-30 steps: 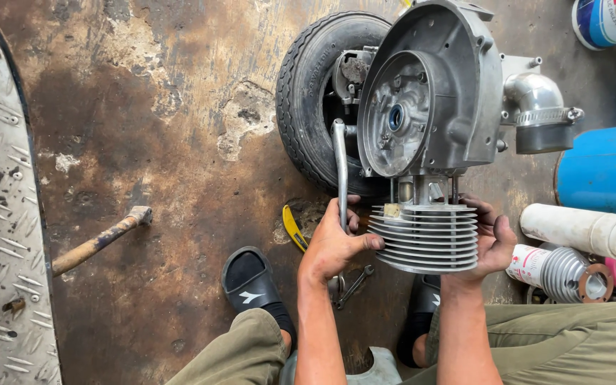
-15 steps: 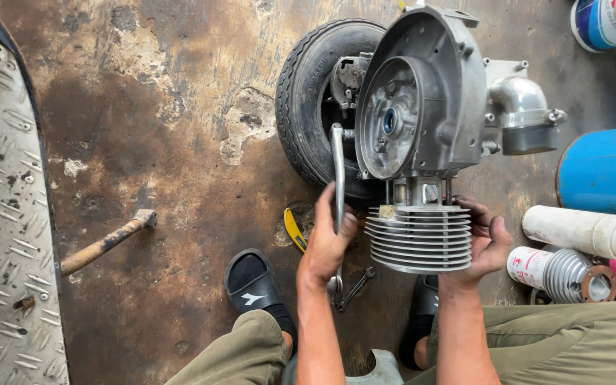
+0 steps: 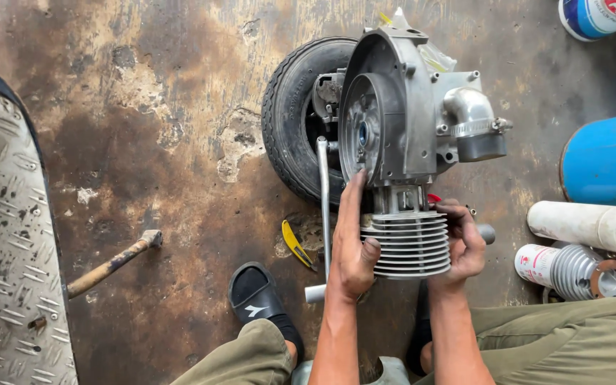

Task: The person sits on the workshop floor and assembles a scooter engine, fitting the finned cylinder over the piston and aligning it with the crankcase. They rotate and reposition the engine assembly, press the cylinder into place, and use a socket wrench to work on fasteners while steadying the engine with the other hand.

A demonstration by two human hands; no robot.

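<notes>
At the far left we see a ribbed metal plate lying on the stained floor, and beside it a hammer with a wooden handle. Next comes our black sandal, with a yellow tool on the floor just above it. A tyre stands behind the engine case, and a steel lever hangs down from the case beside our left hand. That hand lies flat against the left side of the finned cylinder, fingers stretched up onto the case, thumb pressed on the fins. The cylinder sits under the case, joined to it, between both hands. Our right hand curls around the cylinder's right side, its grip closed on the fins. Farther right lie a white roll, a second finned cylinder and a blue drum.
</notes>
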